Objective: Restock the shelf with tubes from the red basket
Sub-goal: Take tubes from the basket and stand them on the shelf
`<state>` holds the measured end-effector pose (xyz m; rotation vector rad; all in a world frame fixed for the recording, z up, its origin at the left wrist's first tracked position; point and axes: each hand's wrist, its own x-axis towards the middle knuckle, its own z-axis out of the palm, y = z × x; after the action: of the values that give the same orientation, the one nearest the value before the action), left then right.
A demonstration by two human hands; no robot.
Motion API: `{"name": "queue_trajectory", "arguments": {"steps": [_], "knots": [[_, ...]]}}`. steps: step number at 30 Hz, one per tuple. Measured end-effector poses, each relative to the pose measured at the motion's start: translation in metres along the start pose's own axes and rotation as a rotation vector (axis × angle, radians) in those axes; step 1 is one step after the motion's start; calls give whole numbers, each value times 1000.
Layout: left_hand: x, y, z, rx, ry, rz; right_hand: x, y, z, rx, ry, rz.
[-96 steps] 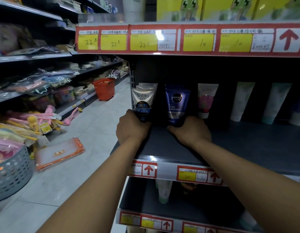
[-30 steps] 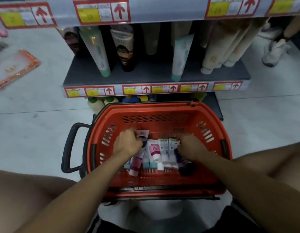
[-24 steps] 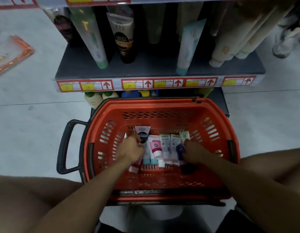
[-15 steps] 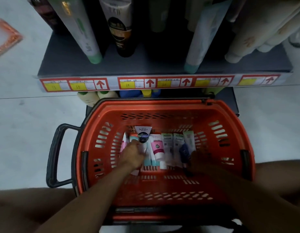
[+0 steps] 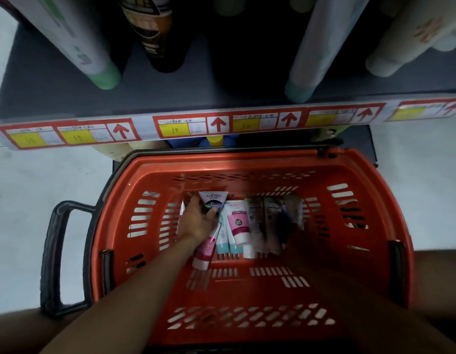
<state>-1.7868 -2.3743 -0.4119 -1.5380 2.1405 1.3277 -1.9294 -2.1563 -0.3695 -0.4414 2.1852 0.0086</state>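
While left hand (image 5: 199, 222) curls round grey-and-black tube (image 5: 212, 203) at frame centre, inside red basket (image 5: 370, 226), remaining tubes (image 5: 238, 227) packed touching alongside. Right hand (image 5: 296, 236) blurred, dark; finger state indeterminable. Risk: neighbours dragged or toppled on lift; blind right grab slipping.

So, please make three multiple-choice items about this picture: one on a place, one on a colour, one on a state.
1. Where do the loose tubes lie?
A. on the floor
B. in the red basket
C. on a chair

2. What colour is the basket's side handle?
A. black
B. yellow
C. white

3. What is the left hand doing?
A. hanging idle
B. gripping the Softto tube
C. pressing a price label

Key:
1 B: the tubes lie on the bottom of the red basket.
2 A: the handle at its left is black.
3 B: the left hand has its fingers round the Softto tube.
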Motion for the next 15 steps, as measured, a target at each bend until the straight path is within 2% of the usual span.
{"name": "queue_trajectory", "arguments": {"steps": [3,7,13,15], "knots": [[3,-1,4,36,79,4,2,2,0,48,-12,23],[2,-1,8,-40,91,-12,15,4,5,186,45,60],[-13,-4,10,-107,48,82,17,2,-2,499,81,67],[-16,-4,8,-148,26,81,18,4,0,613,34,87]]}}
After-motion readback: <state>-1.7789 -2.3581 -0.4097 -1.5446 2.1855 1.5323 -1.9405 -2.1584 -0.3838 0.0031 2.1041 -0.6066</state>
